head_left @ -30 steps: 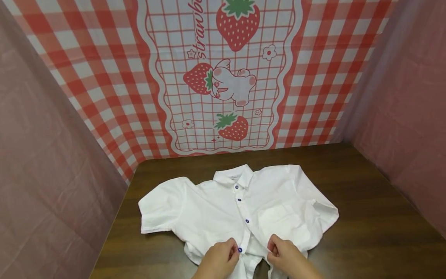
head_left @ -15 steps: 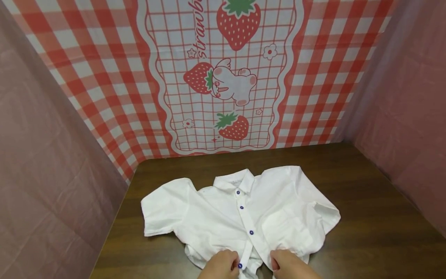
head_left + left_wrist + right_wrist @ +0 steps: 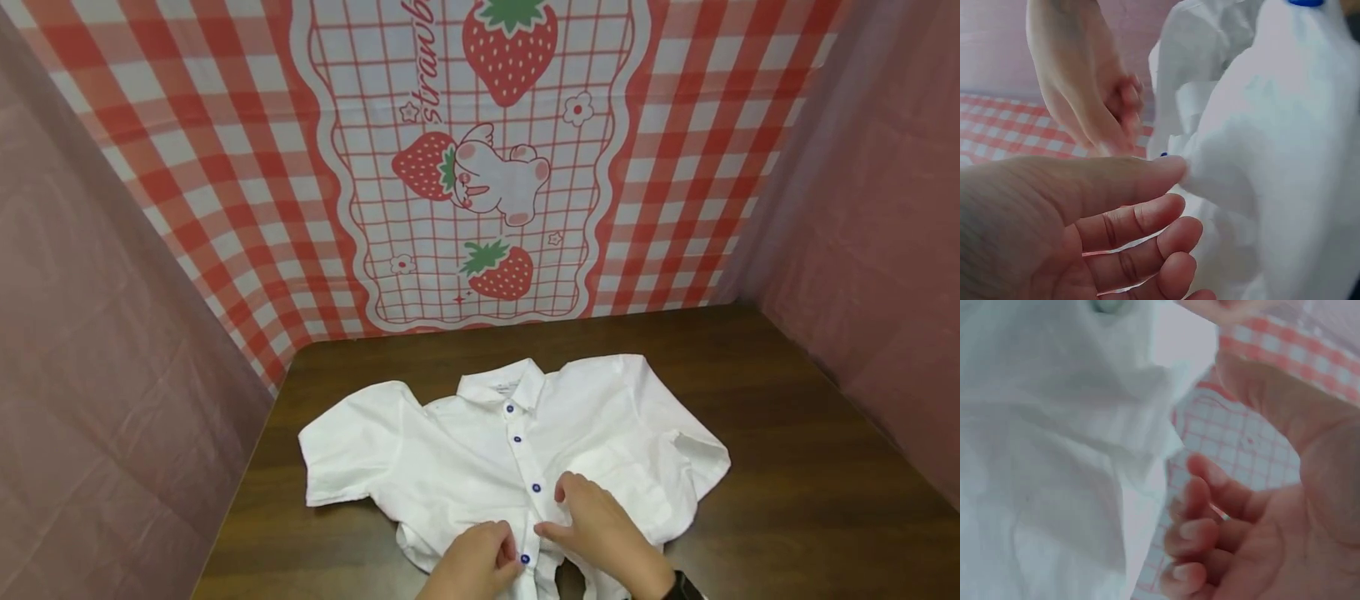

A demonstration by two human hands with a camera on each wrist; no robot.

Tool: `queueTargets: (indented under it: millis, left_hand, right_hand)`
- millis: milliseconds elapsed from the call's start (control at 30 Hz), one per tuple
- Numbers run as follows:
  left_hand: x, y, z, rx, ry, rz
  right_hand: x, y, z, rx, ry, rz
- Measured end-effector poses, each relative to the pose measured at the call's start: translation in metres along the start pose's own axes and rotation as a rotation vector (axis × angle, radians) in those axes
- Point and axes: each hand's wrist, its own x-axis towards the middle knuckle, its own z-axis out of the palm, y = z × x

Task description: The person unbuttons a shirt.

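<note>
A white short-sleeved shirt (image 3: 457, 458) with blue buttons lies front up, collar away from me. My left hand (image 3: 472, 562) is at its lower front, beside the lowest visible button (image 3: 525, 559). Cloth meets the left thumb tip (image 3: 1175, 169) in the left wrist view, the fingers curled below; the hand seems to pinch the shirt's front edge. My right hand (image 3: 603, 529) hovers over the other front panel. Its thumb (image 3: 1260, 384) and fingers stand apart in the right wrist view, with no cloth between them. The shirt's lower hem is out of the head view.
The shirt lies on a dark brown wooden table (image 3: 787, 467). A red-and-white checked cloth (image 3: 675, 167) with strawberry prints hangs behind it. Pink curtains (image 3: 97, 375) flank both sides. A black band (image 3: 682, 587) circles the right wrist.
Both hands first pulled the front panels towards me, then the shirt eased back slightly. My right hand has since let go of its edge, moved up and left, and spread its thumb from its fingers.
</note>
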Motion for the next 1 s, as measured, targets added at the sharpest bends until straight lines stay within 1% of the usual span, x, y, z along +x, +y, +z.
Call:
queueTargets:
  millis: [67, 133, 267, 333, 433, 500, 633, 867, 1000]
  left_hand:
    - [0.001, 0.002, -0.003, -0.012, 0.007, -0.004]
    - [0.001, 0.004, -0.005, -0.022, 0.021, -0.008]
    - [0.003, 0.006, -0.01, -0.03, 0.051, -0.004]
    - [0.004, 0.007, -0.012, -0.031, 0.06, 0.003]
    - [0.006, 0.007, -0.015, -0.036, 0.079, 0.012]
    - [0.008, 0.007, -0.016, -0.031, 0.106, 0.022]
    - [0.013, 0.008, -0.017, -0.03, 0.178, 0.031]
    - [0.023, 0.012, -0.015, -0.033, 0.323, 0.044]
    - [0.028, 0.016, -0.015, -0.035, 0.362, 0.041]
  right_hand:
    - [0.007, -0.005, 0.008, -0.071, 0.079, -0.021]
    - [0.014, -0.009, 0.015, -0.165, 0.134, -0.056]
    - [0.021, -0.01, 0.025, -0.339, 0.211, -0.113]
    - [0.024, -0.009, 0.028, -0.386, 0.24, -0.128]
    - [0.025, -0.008, 0.03, -0.416, 0.275, -0.134]
    - [0.026, -0.007, 0.03, -0.444, 0.299, -0.141]
    - [0.028, -0.005, 0.029, -0.482, 0.294, -0.124]
    - [0.032, -0.004, 0.028, -0.445, 0.284, -0.111]
    - [0.035, -0.006, 0.019, -0.39, 0.286, -0.091]
